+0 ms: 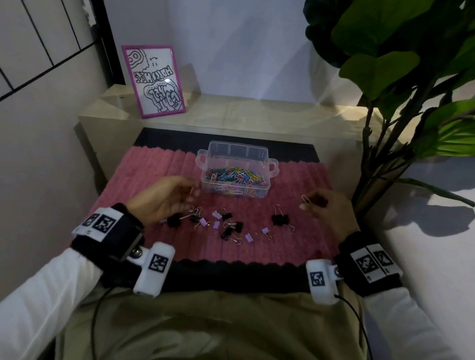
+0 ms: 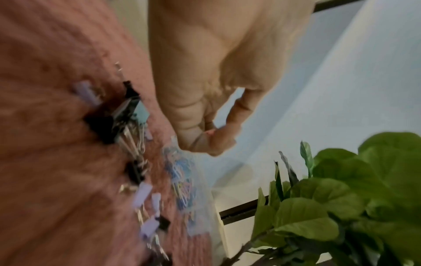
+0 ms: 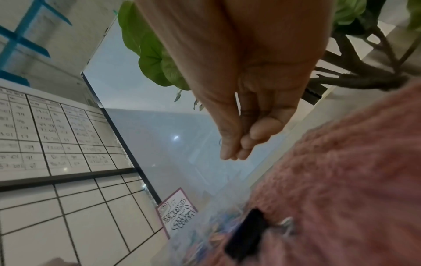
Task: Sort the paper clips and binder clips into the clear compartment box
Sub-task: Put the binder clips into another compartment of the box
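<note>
Head view: dim, cool light with a bluish cast; a soft bright patch lies on the wall at upper centre. The plant [image 1: 407,59] throws hard leaf shadows at right of frame. A small glare spot sits on the framed picture [image 1: 153,80]. Straight lines bow toward the frame edges. Left wrist view: brighter and warmer, with the pink mat [image 2: 56,162] and binder clips [image 2: 109,122] smeared by motion blur. Right wrist view: the hand is soft, the mat at lower right blurred, the tiled wall at left sharper.

Clear box [image 1: 236,162] holds colourful paper clips [image 1: 238,175] (seemingly); binder clips [image 1: 228,225] scattered.
</note>
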Action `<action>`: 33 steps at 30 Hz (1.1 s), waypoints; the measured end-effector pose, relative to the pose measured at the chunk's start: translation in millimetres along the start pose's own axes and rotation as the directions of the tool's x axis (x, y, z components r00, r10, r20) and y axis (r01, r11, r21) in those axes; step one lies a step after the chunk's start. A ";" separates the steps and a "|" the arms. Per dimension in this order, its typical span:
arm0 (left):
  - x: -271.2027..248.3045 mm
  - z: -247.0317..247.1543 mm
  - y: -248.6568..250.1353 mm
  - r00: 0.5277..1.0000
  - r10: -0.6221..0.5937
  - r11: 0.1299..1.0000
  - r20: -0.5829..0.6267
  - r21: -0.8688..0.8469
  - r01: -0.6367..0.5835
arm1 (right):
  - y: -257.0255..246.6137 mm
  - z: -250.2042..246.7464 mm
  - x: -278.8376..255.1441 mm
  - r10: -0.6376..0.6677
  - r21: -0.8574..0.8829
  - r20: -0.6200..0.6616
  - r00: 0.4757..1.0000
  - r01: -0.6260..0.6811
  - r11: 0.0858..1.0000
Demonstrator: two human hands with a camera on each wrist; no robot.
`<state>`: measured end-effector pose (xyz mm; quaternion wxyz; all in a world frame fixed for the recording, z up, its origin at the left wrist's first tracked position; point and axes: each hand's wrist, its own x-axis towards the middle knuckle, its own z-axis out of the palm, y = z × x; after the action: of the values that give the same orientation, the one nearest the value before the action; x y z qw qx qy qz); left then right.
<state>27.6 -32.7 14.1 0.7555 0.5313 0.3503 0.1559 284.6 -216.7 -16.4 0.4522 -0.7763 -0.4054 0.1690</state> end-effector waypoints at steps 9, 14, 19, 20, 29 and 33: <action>-6.9 14.3 -31.6 0.976 -0.143 0.814 0.163 -0.542 0.210 | -58.3 57.6 -4.6 -0.146 0.112 0.174 0.974 0.128 0.985; -8.2 35.5 -35.0 0.988 -0.113 0.802 0.103 -0.577 0.152 | -103.1 94.5 -3.7 -0.400 0.052 0.310 0.862 0.405 0.913; -18.4 1.9 -32.3 0.993 -0.111 0.707 0.049 -0.698 0.114 | -98.4 75.9 -4.3 -0.465 0.062 0.270 0.843 0.467 0.882; -23.2 -10.5 -34.2 0.994 -0.091 0.708 0.064 -0.698 0.110 | -85.9 67.7 -1.5 -0.441 0.019 0.276 0.854 0.453 0.891; -42.7 -58.9 -41.4 0.999 -0.020 0.617 0.044 -0.785 0.047 | -8.1 39.3 1.2 -0.048 -0.440 0.441 0.896 0.263 0.859; -43.7 -51.0 -39.3 0.999 -0.025 0.646 0.031 -0.763 0.040 | -11.2 20.8 24.7 0.034 -0.202 0.387 0.921 0.048 0.978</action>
<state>-44.1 -39.1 -15.6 0.9145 0.1594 0.2550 0.2707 281.3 -182.7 -15.5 0.2797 -0.7689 -0.5051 0.2745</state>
